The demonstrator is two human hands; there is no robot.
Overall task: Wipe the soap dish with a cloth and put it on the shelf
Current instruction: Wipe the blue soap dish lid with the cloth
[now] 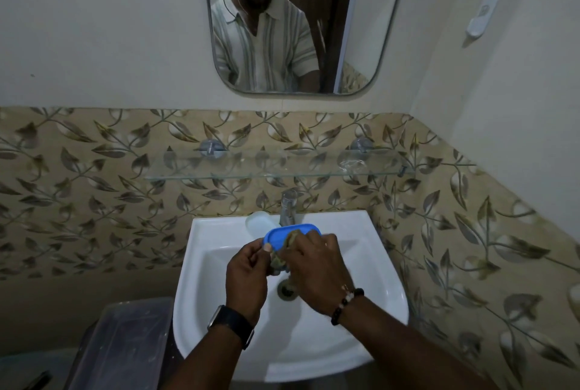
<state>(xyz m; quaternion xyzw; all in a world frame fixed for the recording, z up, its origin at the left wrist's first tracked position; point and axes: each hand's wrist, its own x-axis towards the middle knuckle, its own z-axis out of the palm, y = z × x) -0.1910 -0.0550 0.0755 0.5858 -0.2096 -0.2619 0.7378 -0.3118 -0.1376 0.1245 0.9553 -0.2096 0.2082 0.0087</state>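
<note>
A blue oval soap dish (279,232) is held over the white sink (219,232), just in front of the tap. My left hand (248,276) grips its left end, thumb on the rim. My right hand (314,267) presses a crumpled greenish-brown cloth (279,259) against the dish; most of the cloth is hidden under my fingers. The glass shelf (276,166) runs along the tiled wall above the tap, with nothing standing on it.
A chrome tap (289,206) stands at the sink's back rim, with a white cup-like object (259,221) lying to its left. A clear plastic bin (125,345) sits lower left of the sink. A mirror (298,22) hangs above the shelf.
</note>
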